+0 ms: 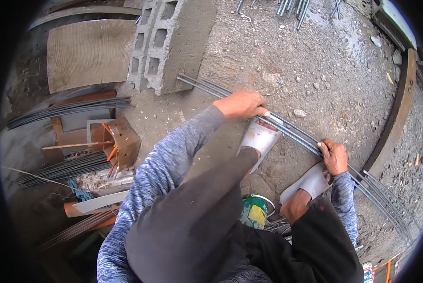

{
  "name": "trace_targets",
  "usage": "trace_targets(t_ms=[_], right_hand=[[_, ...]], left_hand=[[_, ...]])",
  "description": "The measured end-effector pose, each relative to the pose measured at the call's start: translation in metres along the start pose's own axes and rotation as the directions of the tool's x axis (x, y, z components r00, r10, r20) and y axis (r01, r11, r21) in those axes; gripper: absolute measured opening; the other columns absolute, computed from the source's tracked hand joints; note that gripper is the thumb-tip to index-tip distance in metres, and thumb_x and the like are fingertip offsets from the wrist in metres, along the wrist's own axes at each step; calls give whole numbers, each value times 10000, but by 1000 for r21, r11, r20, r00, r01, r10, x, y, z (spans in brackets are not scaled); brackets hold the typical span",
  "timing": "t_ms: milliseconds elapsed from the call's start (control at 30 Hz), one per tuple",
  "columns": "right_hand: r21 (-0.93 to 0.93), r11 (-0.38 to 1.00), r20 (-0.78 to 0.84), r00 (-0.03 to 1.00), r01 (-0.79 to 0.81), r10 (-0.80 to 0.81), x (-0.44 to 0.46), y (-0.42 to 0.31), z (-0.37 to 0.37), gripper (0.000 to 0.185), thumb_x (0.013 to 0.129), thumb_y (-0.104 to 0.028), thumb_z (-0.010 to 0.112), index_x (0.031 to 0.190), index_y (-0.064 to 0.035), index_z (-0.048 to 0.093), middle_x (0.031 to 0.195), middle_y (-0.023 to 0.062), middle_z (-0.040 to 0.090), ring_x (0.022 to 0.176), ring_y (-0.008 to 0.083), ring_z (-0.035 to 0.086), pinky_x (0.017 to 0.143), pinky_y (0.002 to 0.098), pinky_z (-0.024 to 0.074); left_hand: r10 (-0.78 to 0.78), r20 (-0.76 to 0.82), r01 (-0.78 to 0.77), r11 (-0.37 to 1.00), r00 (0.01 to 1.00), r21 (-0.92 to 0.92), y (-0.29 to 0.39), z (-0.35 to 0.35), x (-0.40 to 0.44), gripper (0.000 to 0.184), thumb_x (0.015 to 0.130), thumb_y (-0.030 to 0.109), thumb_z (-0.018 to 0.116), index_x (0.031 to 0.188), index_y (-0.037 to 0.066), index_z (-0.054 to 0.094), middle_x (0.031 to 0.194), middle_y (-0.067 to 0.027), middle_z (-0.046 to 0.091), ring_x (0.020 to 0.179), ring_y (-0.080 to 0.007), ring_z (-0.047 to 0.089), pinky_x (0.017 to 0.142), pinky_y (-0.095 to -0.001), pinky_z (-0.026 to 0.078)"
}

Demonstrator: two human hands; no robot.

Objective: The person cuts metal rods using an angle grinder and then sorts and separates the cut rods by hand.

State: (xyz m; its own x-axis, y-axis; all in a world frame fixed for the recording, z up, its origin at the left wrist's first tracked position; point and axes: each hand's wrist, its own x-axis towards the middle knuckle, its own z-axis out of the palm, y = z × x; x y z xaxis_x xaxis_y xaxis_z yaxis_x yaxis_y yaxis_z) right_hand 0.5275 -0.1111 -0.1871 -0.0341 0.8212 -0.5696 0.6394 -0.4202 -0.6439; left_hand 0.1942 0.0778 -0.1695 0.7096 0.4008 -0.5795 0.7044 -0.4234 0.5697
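A small bundle of ribbed steel rebars (pixel 294 134) runs slantwise across the view above my sandalled feet. My left hand (pixel 243 104) is closed around the bundle near its upper left end, the thumb pressed along the bars. Farther down the same bars, my right hand (pixel 335 156) grips them with bent fingers. The left ends of the rebars stop close to the concrete blocks (pixel 188 45). Toward the lower right the bars fan apart slightly near the ground.
Between my legs stands a green bucket (pixel 250 211) with a yellow label. More rebars (pixel 294 8) lie at the top. At left are a wooden board (pixel 89 54), dark rods (pixel 70 111) and a brown box (pixel 125 144) holding tools. A curved timber (pixel 394 118) edges the gravel on the right.
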Motion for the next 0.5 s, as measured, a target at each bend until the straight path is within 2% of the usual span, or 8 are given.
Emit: trace_targets(t_ms=[100, 167, 267, 300, 367, 500], right_hand=[[-18, 1000, 9, 1000, 0, 0, 1, -9, 4, 291, 964, -288, 679, 997, -3, 724, 840, 239, 684, 788, 421, 678, 713, 457, 520], [-46, 999, 13, 1000, 0, 1, 0, -13, -3, 293, 953, -291, 691, 1001, -4, 727, 862, 235, 700, 813, 411, 692, 731, 450, 530], [-5, 1000, 55, 998, -17, 17, -6, 16, -18, 307, 941, -304, 703, 1012, -7, 729, 880, 222, 718, 821, 384, 705, 748, 433, 536], [98, 995, 66, 998, -13, 6, -9, 29, -20, 301, 944, -300, 697, 1012, -8, 731, 864, 199, 725, 791, 351, 707, 741, 415, 529], [33, 995, 147, 985, -92, 87, -17, 43, -29, 296, 950, -290, 691, 1000, -1, 728, 836, 203, 708, 757, 335, 696, 721, 408, 517], [-24, 999, 75, 997, -34, 36, -15, 38, -18, 299, 957, -293, 686, 996, 1, 726, 808, 218, 681, 729, 338, 685, 698, 420, 506]], left_hand=[[-12, 30, 15, 996, 999, -92, -3, 6, 6, 391, 976, 411, 649, 1012, 33, 740, 933, -216, 719, 936, -412, 688, 809, -513, 514], [13, -8, -14, 995, 1000, -101, -8, 7, 4, 371, 975, 394, 655, 1000, 35, 748, 896, -214, 719, 901, -416, 688, 781, -502, 515], [12, -50, -16, 995, 999, -95, -9, 3, -1, 372, 968, 401, 662, 995, 42, 757, 867, -211, 721, 864, -415, 689, 758, -501, 514], [-2, -63, -5, 994, 998, -111, -8, 4, -3, 371, 965, 402, 665, 994, 44, 759, 861, -209, 722, 854, -413, 690, 752, -501, 514], [-18, -69, 9, 992, 997, -128, -5, 5, -6, 370, 962, 403, 669, 992, 47, 762, 854, -207, 722, 842, -410, 690, 744, -501, 514], [-14, -104, 2, 993, 994, -115, -8, 2, -10, 365, 960, 399, 671, 988, 47, 763, 839, -203, 716, 832, -406, 688, 735, -498, 511]])
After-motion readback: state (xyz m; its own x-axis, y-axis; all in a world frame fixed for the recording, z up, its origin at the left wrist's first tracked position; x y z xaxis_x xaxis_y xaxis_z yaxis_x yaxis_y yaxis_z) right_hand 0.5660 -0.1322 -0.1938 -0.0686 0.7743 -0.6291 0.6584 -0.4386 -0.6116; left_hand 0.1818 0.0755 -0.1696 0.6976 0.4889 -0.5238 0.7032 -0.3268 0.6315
